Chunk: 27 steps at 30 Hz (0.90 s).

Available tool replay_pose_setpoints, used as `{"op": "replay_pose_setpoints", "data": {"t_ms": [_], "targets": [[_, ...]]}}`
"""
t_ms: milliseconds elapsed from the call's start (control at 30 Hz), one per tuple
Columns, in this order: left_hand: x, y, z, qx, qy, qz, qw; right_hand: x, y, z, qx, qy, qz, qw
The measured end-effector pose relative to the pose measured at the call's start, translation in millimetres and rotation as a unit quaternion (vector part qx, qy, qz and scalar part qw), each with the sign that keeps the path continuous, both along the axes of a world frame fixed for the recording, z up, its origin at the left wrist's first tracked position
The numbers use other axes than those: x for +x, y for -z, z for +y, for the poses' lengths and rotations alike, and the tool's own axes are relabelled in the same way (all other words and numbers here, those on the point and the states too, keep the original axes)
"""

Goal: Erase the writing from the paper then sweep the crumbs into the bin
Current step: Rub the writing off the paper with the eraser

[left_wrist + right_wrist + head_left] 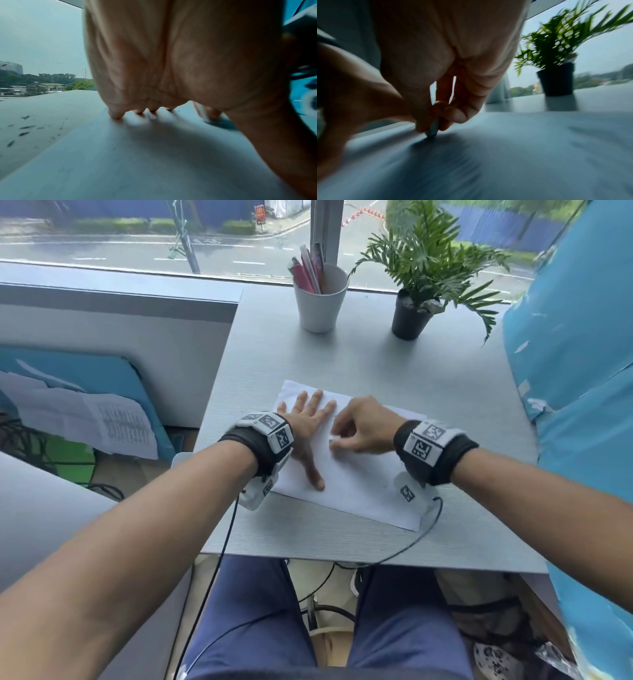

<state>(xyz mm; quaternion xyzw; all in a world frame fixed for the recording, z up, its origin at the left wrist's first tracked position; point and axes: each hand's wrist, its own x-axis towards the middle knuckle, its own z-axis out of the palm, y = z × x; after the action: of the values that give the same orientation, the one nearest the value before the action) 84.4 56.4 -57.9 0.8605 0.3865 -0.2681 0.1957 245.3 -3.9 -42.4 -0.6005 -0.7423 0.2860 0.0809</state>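
A white sheet of paper (356, 484) lies on the grey desk (445, 405). My left hand (308, 426) lies flat on the sheet's left part with fingers spread and straight, its fingertips (116, 115) pressing the paper (137, 162). My right hand (356, 429) pinches a small white eraser (331, 440) and holds its tip against the paper just right of the left hand. In the right wrist view the eraser (433, 129) touches the blurred paper (522, 155) between thumb and fingers. Dark eraser crumbs (25, 127) are scattered on the desk left of the sheet. No bin shows.
A white cup (320, 302) with pens stands at the back of the desk, and a potted green plant (416, 302) to its right. A light blue panel (582, 371) borders the right side. Cables hang off the desk's front edge. Papers lie on the floor at left.
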Motion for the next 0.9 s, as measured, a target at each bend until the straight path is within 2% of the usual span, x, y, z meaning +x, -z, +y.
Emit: {"op": "replay_pose_setpoints", "data": {"t_ms": [67, 100, 233, 300, 433, 500, 533, 633, 700, 767, 867, 900], "targets": [[1, 0, 0, 0.003, -0.002, 0.004, 1.0, -7, 0, -14, -0.046, -0.059, -0.001, 0.997], [1, 0, 1, 0.004, -0.003, 0.002, 1.0, -4, -1, -10, -0.036, -0.063, -0.006, 0.997], [1, -2, -1, 0.004, -0.008, -0.007, 1.0, 25, 0, 32, 0.065, 0.067, -0.019, 0.995], [1, -2, -1, 0.006, -0.009, -0.005, 1.0, 27, 2, 35, 0.07, 0.094, -0.008, 0.993], [3, 0, 0, 0.014, -0.008, 0.006, 1.0, 0, 0, -12, -0.047, -0.049, -0.006, 0.998], [3, 1, -1, 0.017, -0.01, 0.007, 1.0, -1, -3, -13, -0.065, -0.082, -0.004, 0.994], [3, 1, -3, 0.018, -0.01, 0.006, 1.0, 3, -4, -4, -0.037, -0.068, -0.004, 0.997], [2, -1, -6, 0.014, -0.009, 0.0, 1.0, 23, -4, 30, 0.053, 0.047, -0.019, 0.997], [2, -3, -6, 0.014, -0.007, 0.004, 1.0, 23, 0, 33, 0.07, 0.08, -0.013, 0.994], [3, -3, -6, 0.016, -0.005, 0.01, 1.0, 12, -1, 14, 0.04, 0.04, -0.017, 0.998], [2, -1, -6, 0.019, -0.005, 0.013, 1.0, 0, -6, -14, -0.06, -0.075, -0.033, 0.995], [2, 0, -5, 0.019, -0.006, 0.015, 1.0, 1, -7, -12, -0.064, -0.089, -0.037, 0.993]]}}
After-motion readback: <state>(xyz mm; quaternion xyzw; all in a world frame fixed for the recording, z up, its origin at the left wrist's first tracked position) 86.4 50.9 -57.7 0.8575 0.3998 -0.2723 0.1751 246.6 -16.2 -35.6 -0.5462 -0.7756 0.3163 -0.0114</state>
